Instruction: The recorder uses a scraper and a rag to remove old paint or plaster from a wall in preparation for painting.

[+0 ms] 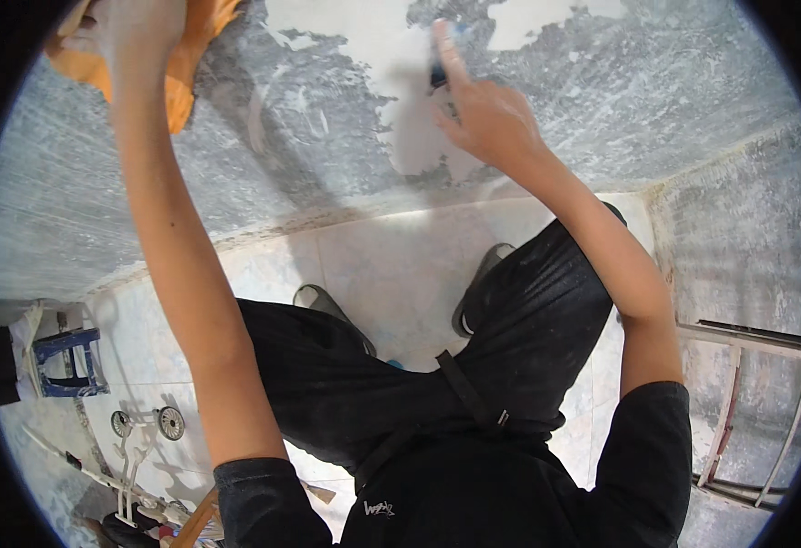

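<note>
My left hand (136, 32) is raised at the upper left, cut off by the top edge, with an orange cloth (179, 91) bunched in and around it against the wall. My right hand (496, 119) is at the wall's upper middle, slightly blurred. Its index finger points up along a small dark tool (438, 73), and the other fingers are curled in. The tool's working end is hidden, so its kind is unclear. Around that hand the grey mottled wall (346, 137) has patches of smooth whitish coating (410, 137).
Pale tiles (373, 265) meet the wall below, under my slippered feet. A second grey wall (738, 219) turns at the right, with a metal frame (729, 411) leaning there. At the left stand a blue stool (70, 363) and a white wheeled frame (136, 447).
</note>
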The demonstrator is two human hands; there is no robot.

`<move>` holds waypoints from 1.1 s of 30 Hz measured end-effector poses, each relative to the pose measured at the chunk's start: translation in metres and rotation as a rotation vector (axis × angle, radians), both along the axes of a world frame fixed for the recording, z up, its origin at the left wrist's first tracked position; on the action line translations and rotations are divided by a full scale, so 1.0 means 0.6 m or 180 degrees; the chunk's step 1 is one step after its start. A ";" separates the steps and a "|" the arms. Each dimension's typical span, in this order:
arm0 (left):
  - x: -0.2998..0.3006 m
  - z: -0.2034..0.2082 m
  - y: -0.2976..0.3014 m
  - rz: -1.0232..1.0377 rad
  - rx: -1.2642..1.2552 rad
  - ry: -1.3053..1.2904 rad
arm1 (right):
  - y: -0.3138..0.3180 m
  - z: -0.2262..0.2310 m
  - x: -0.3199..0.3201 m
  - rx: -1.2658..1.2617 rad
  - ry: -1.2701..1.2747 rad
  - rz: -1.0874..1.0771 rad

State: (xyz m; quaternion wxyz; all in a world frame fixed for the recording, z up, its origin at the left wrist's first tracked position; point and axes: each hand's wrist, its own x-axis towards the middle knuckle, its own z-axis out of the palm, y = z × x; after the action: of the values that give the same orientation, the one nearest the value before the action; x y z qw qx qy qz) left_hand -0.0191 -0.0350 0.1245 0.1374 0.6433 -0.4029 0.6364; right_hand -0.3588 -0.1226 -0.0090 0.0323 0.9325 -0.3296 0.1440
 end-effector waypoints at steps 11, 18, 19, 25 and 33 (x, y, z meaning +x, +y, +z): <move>-0.014 -0.011 -0.009 0.0037 0.0475 0.1018 | -0.051 0.034 -0.026 -0.0450 -0.1707 0.0066; -0.038 -0.003 -0.006 -0.1537 -0.0346 0.2019 | -0.029 0.056 -0.025 0.0336 -0.1464 -0.0147; -0.041 -0.005 -0.007 -0.1625 -0.0355 0.2052 | -0.029 0.057 -0.025 0.0313 -0.1494 -0.0124; -0.053 -0.004 -0.004 -0.1805 -0.0316 0.1827 | -0.035 0.053 -0.030 0.0455 -0.1427 -0.0189; -0.043 -0.007 -0.001 -0.1576 -0.0199 0.1516 | -0.032 0.055 -0.022 0.0607 -0.1439 -0.0229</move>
State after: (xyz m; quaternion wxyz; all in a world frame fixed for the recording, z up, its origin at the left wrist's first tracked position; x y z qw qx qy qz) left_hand -0.0451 -0.0357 0.1201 0.3975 0.6520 -0.4837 0.4277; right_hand -0.3723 -0.1417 0.0243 -0.1253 0.8631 -0.3735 0.3160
